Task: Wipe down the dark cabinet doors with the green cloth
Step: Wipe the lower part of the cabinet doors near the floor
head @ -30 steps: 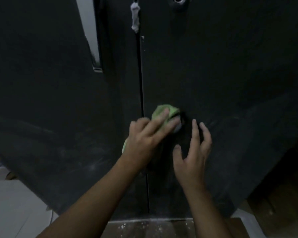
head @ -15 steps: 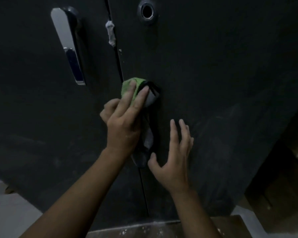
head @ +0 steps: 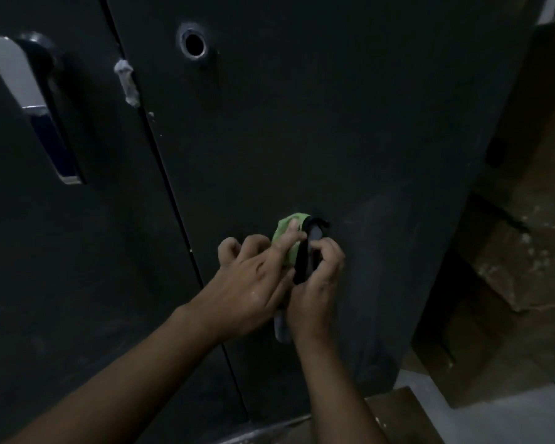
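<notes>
The right hand (head: 318, 283) has joined the left hand (head: 253, 283); both pinch the green cloth (head: 285, 232), hanging lengthwise down the door (head: 334, 139).

Handle (head: 36, 107) left of the door seam (head: 173, 200).

Dim all over w/ soft focus & some grain; my cabinet doors (head: 302, 139) read near-black, little surface detail. Brightest bits are the sheen on the metal handle (head: 16, 75), the pale floor (head: 510, 415) bottom right & the green cloth (head: 289, 229). Wide-angle bends the door gap & cabinet edge; my fingertips (head: 293, 224) look a bit smeared.
</notes>
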Demonstrator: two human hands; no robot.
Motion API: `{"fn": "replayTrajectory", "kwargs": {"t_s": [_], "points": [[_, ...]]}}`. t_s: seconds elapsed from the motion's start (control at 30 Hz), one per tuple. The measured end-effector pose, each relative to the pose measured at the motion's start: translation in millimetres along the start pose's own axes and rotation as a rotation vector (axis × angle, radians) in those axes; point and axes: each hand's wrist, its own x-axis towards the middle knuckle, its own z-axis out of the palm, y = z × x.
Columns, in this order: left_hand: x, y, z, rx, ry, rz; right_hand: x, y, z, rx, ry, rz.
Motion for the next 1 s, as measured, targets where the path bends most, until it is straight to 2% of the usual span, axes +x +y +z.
{"fn": "replayTrajectory", "kwargs": {"t_s": [0.1,0.17,0.27,0.37,0.47,0.57,0.67,0.73,0.8,1.0], "points": [[11.6,-3.3,-9.7,0.1,0.018,0.036,6.2,7.5,-4.0,-0.036,-0.019,0.001],[17.4,-4.3,-20.2,0.208,0.068,0.043,15.4,20.1,-9.1,-0.097,-0.037,-0.089],[21.5,-9.6,-30.4,0.215,0.031,0.049,37.0,42.9,-24.4,-0.175,-0.058,-0.262],[23.0,-19.6,-28.1,0.33,0.026,0.102,58.0,60.8,-41.0,-0.224,0.005,-0.311],[24.8,-27.0,-21.7,0.352,0.052,0.099,79.6,65.8,-49.6,-0.187,0.147,-0.198],[22.9,-33.0,-11.2,0.38,0.049,0.091,101.9,72.1,-58.8,-0.15,0.287,0.036],[20.6,-36.6,-2.9,0.436,0.048,0.109,115.8,72.4,-70.4,-0.006,0.349,0.321],[21.0,-38.4,0.1,0.457,0.078,0.12,114.1,62.4,-65.6,0.015,0.379,0.387],[22.0,-38.8,3.0,0.473,0.112,0.123,106.8,44.6,-54.3,0.004,0.362,0.288],[35.3,-27.0,2.4,0.393,0.257,0.154,69.4,22.7,-22.3,-0.081,0.107,-0.209]]}}
